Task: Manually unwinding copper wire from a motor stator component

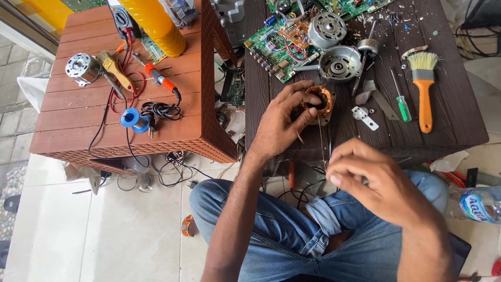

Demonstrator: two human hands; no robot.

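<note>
Copper-wound stator [319,102] sits at the centre of the frame on the dark bench [459,120], the left hand [282,125] closing its grip around the coil's left rim. Right hand [365,177], lower right, pinches a thin wire [320,141] running up to it. Steady tension and a firmly pinned stator would serve best; both wrists are bent inward.

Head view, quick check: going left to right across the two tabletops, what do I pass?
Small silver motor → blue solder spool → orange-handled soldering iron → left hand on the copper-wound stator → green-handled screwdriver → orange-handled brush.
</note>
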